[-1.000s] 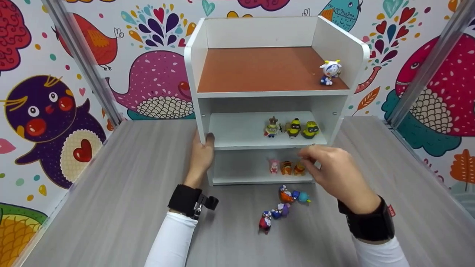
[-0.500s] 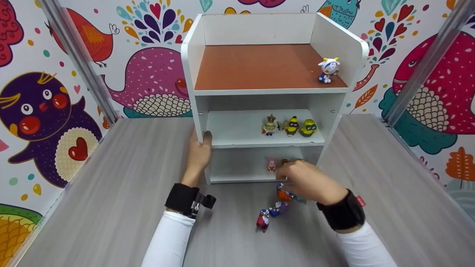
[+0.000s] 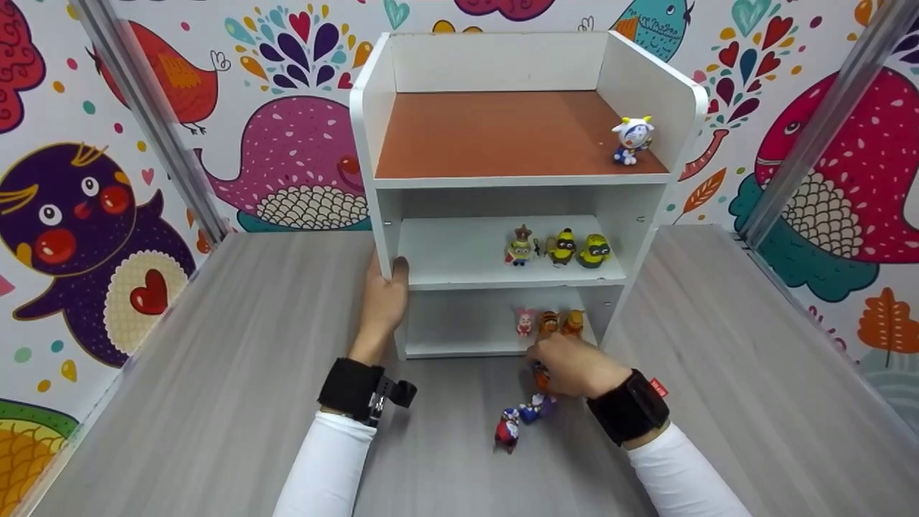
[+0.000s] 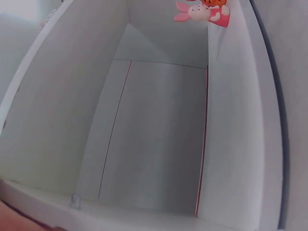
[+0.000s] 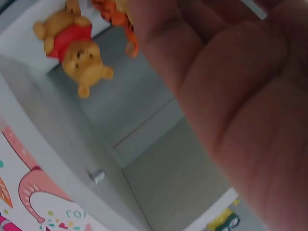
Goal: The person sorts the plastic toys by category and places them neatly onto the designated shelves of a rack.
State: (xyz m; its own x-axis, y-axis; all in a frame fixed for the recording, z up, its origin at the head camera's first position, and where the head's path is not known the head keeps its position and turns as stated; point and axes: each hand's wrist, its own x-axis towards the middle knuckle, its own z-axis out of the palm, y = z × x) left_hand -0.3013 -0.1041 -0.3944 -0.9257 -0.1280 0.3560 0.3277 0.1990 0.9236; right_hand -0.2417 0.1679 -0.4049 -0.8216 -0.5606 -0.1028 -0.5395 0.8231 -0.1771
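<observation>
My left hand (image 3: pixel 384 301) grips the left side panel of a small white shelf unit (image 3: pixel 459 136), thumb at the front. My right hand (image 3: pixel 578 366) is over toy figurines on the floor before the lowest shelf. An orange-and-blue figurine (image 3: pixel 540 375) shows below its fingers; whether they pinch it is hidden. A teal figurine is covered by the hand. Nearer lie a blue-and-purple pair (image 3: pixel 535 408) and a red figurine (image 3: pixel 507 431). On the lowest shelf stand a pink piglet (image 4: pixel 211 13), an orange tiger (image 3: pixel 548 323) and a yellow bear (image 5: pixel 79 50) in a red shirt.
Three yellow-green minion figurines (image 3: pixel 562 248) stand on the middle shelf, toward the right. A white cow figurine (image 3: pixel 632 140) is on the brown top. Patterned walls with metal corner posts (image 3: pixel 154 118) enclose the grey wood-look floor (image 3: pixel 287 345).
My right hand has moved down and left from the lowest shelf's right end to the figurines on the floor. The bear and tiger show again. My left hand stays on the panel.
</observation>
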